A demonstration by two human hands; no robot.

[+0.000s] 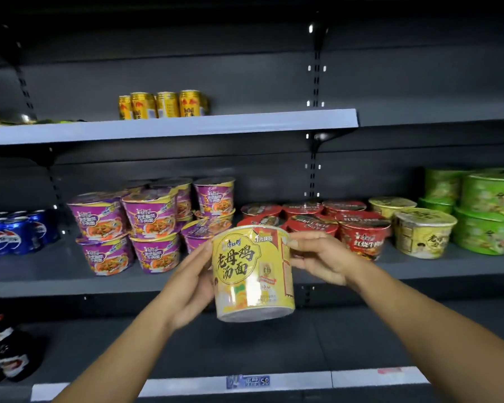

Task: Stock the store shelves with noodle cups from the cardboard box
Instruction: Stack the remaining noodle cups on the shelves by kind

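Observation:
A tall yellow noodle cup is held upright in the air in front of the middle shelf. My left hand grips its left side and my right hand grips its right side near the rim. On the middle shelf stand stacked purple noodle cups, red noodle cups, yellow noodle cups and green noodle cups. The cardboard box is out of view.
Gold drink cans stand on the upper shelf. Blue cola cans sit at the left of the middle shelf. Dark bottles stand at the left of the lower shelf, whose front edge carries a price tag.

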